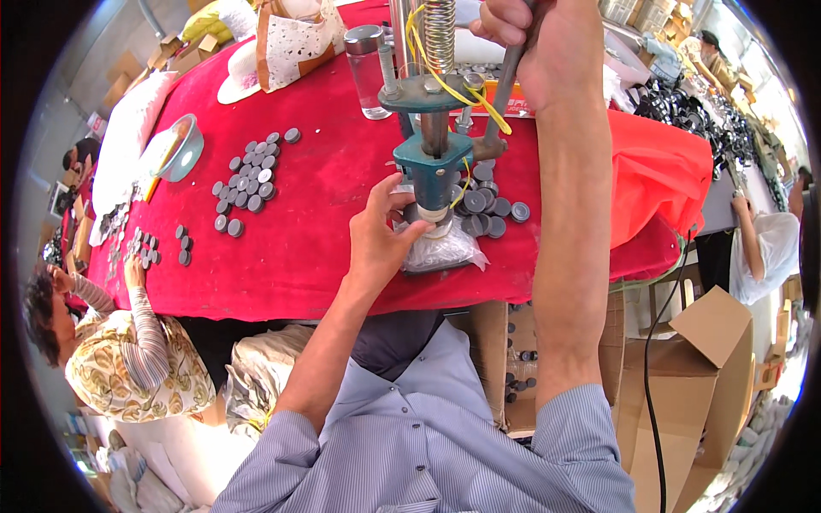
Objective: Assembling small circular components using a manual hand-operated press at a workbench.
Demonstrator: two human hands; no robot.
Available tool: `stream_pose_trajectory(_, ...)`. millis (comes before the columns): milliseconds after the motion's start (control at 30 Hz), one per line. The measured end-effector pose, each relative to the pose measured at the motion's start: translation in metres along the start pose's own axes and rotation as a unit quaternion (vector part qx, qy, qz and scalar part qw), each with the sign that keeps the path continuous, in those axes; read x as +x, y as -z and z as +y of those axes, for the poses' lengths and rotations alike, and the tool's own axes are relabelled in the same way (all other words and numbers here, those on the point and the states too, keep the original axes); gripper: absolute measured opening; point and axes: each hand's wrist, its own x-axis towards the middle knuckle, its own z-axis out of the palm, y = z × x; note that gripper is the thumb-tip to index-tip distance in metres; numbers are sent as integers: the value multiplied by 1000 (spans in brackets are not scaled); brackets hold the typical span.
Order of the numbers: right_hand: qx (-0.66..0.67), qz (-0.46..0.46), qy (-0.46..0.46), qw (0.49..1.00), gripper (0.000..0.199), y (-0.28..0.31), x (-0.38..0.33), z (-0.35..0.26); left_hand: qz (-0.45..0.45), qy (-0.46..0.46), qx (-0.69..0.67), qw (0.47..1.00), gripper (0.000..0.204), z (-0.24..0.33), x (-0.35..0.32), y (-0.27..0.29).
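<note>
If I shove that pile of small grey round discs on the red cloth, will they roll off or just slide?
The small grey round discs lie flat, so they would likely slide rather than roll. The red cloth probably adds drag, so they may bunch up. They look thin and light, so one should lift easily, though pinching its edge could be fiddly.

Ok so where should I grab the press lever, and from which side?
Grip the press lever near its upper end, from the right, where the right hand wraps it. It is a slim bar slanting up from the press, and the top looks likely to give most leverage.
</note>
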Motion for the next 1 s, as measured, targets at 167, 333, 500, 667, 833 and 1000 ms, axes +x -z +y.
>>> stream_pose_trajectory(167, 11, 26, 15, 999, 45, -2, -13, -6, -10, 19, 28, 999, 87, 8, 4, -18)
stream_pose_trajectory(333, 17, -77, 78, 994, 47, 6, -57, -19, -9, 17, 31, 999, 88, 1, 3, -20)
stream_pose_trajectory(500, 35, -100, 124, 987, 48, 16, -92, -16, 7, -8, 31, 999, 89, 0, -1, -22)
stream_pose_trajectory(667, -24, -138, 187, 972, 56, 35, -151, -5, 16, -19, 41, 999, 96, 2, -14, -8)
stream_pose_trajectory(833, -126, -133, 198, 963, 46, 52, -209, 15, 29, -9, 48, 998, 85, 2, -31, 5)
stream_pose_trajectory(1000, -116, -109, 203, 966, 47, 53, -215, 25, 49, 1, 44, 998, 78, 8, -37, 7)
